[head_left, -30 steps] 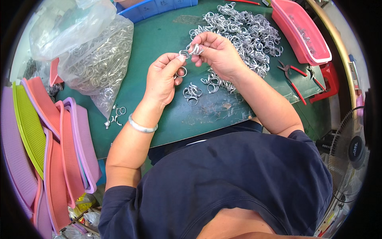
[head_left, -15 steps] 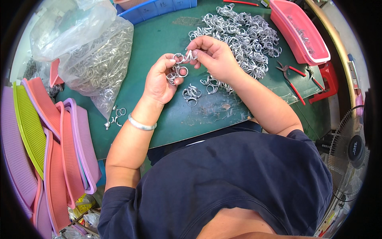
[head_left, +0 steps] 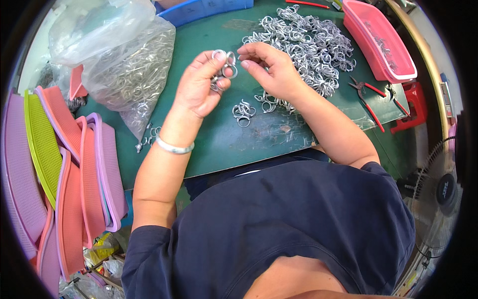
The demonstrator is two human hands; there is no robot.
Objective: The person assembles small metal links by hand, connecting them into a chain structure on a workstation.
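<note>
The left hand [head_left: 201,84] grasps a cluster of metal rings [head_left: 223,64] between thumb and fingertips, stacked roughly upright, topmost ring facing the camera. The right hand [head_left: 266,70], fingers pinched but holding nothing visible, sits just right of them; half a second ago it touched the rings.

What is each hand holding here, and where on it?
The left hand pinches a small cluster of metal rings by their rims between thumb and fingertips. The right hand hovers beside them, apparently holding nothing.
</note>
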